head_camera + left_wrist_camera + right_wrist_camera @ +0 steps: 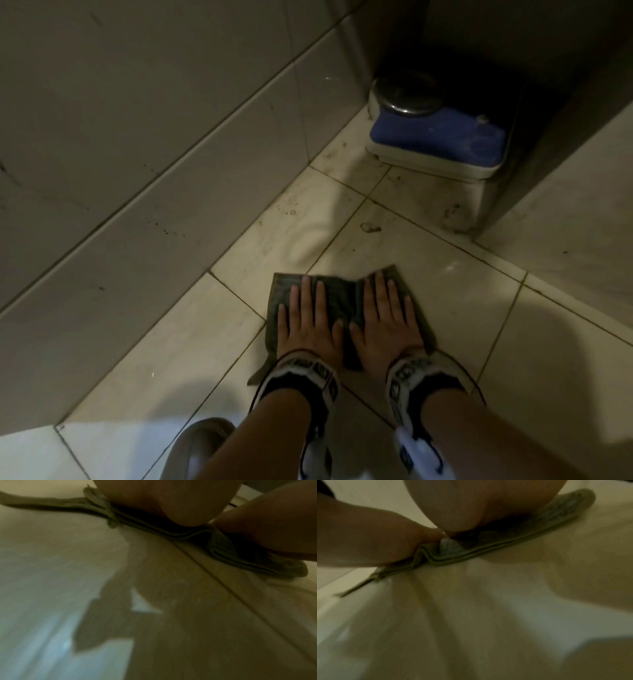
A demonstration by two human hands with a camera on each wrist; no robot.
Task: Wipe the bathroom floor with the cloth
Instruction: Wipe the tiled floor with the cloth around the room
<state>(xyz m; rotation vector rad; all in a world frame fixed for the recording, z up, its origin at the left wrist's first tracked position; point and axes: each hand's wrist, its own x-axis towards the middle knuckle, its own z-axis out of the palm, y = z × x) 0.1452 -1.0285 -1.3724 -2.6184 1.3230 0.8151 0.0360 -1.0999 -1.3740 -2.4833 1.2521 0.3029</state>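
While both palms lie flat on it, the cloth (pixel 342 301) is spread on the floor (pixel 479 342), on the pale tiles a little away from the tiled wall (pixel 137 137). The left hand (pixel 310 325) covers the left half of the cloth and the right hand (pixel 387 322) covers the right half; the fingers of both are straight and a little apart, pressing down and curling round nothing, and the thumbs point toward each other and almost meet over a crease in the middle. In the left wrist view the cloth (pixel 171 532) shows as folded layers under the heel of the hand, and one thin corner trails out over the tile. The right wrist view shows the same folded edge (pixel 488 547) bunched between the two hands. Farther away, in the corner under a dark recess, stands a low scale (pixel 442 137) with a blue top and a round metal dial; nothing lies on it. Dark spots and marks are on the tiles between the scale and the cloth. A shoe tip (pixel 202 442) is near the left forearm.
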